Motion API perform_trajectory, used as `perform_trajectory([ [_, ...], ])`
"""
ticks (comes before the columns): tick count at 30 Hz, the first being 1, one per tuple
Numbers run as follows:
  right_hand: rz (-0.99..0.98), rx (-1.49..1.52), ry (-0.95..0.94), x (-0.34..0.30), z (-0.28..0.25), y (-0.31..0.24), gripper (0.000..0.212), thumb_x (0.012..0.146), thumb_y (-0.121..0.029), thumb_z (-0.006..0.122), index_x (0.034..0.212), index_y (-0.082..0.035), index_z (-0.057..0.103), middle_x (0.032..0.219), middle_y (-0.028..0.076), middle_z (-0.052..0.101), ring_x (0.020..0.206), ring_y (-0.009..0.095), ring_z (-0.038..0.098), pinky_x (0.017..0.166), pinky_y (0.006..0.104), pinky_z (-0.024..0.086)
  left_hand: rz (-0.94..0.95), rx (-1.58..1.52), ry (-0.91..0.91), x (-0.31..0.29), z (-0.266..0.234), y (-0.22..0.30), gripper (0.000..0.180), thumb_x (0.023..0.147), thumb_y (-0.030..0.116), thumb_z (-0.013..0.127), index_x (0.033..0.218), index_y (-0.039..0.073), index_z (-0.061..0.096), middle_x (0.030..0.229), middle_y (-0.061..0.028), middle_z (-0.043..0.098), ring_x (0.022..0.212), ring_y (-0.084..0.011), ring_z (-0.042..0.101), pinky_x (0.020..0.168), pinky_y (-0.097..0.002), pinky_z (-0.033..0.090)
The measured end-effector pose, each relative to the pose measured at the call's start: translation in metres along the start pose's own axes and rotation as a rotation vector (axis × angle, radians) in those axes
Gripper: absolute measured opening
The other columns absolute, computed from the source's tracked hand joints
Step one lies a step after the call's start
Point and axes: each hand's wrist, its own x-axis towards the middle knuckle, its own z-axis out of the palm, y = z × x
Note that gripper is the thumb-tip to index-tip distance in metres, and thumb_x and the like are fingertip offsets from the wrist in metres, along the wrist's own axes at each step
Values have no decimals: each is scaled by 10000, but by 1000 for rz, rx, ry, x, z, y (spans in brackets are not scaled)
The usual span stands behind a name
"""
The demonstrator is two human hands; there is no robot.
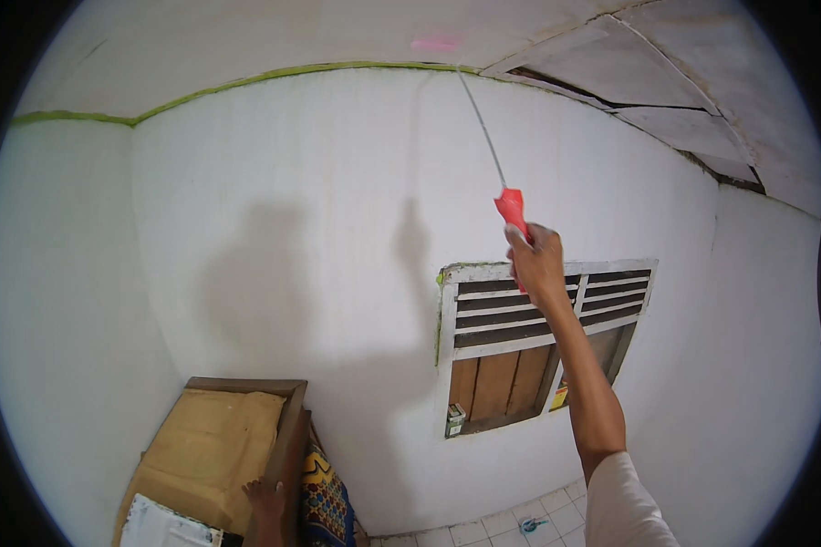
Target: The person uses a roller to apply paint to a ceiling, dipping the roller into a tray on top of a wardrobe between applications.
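My right hand (pixel 538 263) is raised in front of the wall, closed around the red handle of a paint roller (pixel 511 208). Its thin metal rod slants up to the line where wall meets ceiling. A pink patch, apparently the roller head (pixel 436 43), shows faintly against the ceiling there. Low on the left, my left hand (pixel 265 501) lies with fingers spread on the edge of a wooden cabinet (pixel 294 410), beside the brown cardboard (pixel 214 428) covering its top. A white paint-smeared tray (pixel 166 524) sits on the cardboard, partly cut off by the lower edge.
A white-framed louvred window (pixel 497 346) is set in the wall, with a small box (pixel 455 419) on its sill. Green trim (pixel 246 84) lines the ceiling edge. Ceiling panels (pixel 648 82) gap at right. A patterned cloth (pixel 327 497) hangs beside the cabinet. A teal object (pixel 532 524) lies on floor tiles.
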Motion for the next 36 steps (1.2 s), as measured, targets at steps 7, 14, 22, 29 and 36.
perform_trajectory([
  [7,-28,57,-7,-65,-6,-21,268,929,-230,569,789,-2,556,563,13,486,426,80,458,390,241,375,-27,115,5,-4,2,-10,501,795,385,645,1023,-59,598,956,-235,636,975,-373,583,1026,-529,325],
  [14,-78,10,69,-74,2,-4,254,923,-219,571,845,21,591,583,40,516,493,103,468,458,275,393,-20,78,18,-6,-8,-3,506,800,383,643,1034,-63,591,956,-237,635,976,-379,581,1032,-534,324],
  [22,-19,67,5,-7,38,-5,274,932,-221,571,801,19,560,591,20,499,441,83,459,410,253,386,14,70,-4,3,-6,6,518,785,398,652,1027,-56,594,927,-233,641,929,-375,603,1016,-540,345],
  [29,-10,80,13,-126,-28,-45,254,941,-225,558,916,23,606,615,2,497,474,52,460,430,225,371,-50,91,-32,-5,0,-11,530,783,399,647,1030,-66,594,948,-249,640,955,-382,600,1019,-537,343],
  [36,-7,66,120,-154,-40,-44,248,941,-201,568,1002,35,613,630,12,496,508,57,432,458,233,348,-50,69,-29,-1,4,-5,579,778,411,646,1075,-82,584,995,-263,631,994,-386,583,1023,-537,330],
])
